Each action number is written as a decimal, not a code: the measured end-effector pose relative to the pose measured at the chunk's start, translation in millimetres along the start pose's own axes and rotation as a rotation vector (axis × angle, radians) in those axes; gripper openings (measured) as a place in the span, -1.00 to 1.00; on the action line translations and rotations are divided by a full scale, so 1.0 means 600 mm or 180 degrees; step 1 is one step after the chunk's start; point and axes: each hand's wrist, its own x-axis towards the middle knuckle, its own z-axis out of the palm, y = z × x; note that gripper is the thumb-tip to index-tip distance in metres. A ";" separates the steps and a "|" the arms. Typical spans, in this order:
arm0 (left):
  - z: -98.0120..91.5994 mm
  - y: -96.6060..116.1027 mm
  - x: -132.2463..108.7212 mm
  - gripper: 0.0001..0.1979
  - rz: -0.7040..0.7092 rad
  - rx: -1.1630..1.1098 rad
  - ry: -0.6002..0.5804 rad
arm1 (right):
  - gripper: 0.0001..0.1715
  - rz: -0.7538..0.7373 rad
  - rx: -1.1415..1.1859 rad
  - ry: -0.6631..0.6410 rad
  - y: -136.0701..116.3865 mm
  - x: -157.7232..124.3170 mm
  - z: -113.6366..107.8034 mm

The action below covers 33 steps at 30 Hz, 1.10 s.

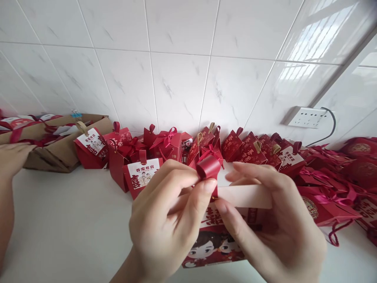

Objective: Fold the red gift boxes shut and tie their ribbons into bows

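Note:
In the head view a red gift box [218,257] with printed cartoon figures and characters stands in front of me. A glossy dark red ribbon [209,168] rises in a loop from its top. My left hand [171,220] pinches this loop between thumb and fingers. My right hand [282,224] is closed around the box's pale top flap [246,195], its thumb tip by the foot of the ribbon. Both hands hide much of the box's sides, and whether the ribbon is knotted cannot be made out.
Several finished-looking red gift boxes [169,144] line the tiled wall [179,86]. More lie heaped at the right [326,204]. A brown cardboard box [55,155] holds ribboned items at the left, with another person's hand [13,157] at it. A power socket [308,117] with a cable sits on the wall.

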 end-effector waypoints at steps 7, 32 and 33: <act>-0.006 -0.003 -0.004 -0.90 0.0451 -0.0337 -0.0071 | -0.75 0.0424 0.0638 0.0149 -0.019 -0.008 0.009; -0.019 -0.009 0.014 -0.89 -0.0331 -0.1583 -0.0935 | -0.69 -0.0322 0.1095 0.0339 0.000 0.004 0.006; -0.020 -0.011 0.012 -0.90 -0.0286 -0.1704 -0.0948 | -0.69 -0.0375 0.1149 0.0314 -0.002 0.006 0.005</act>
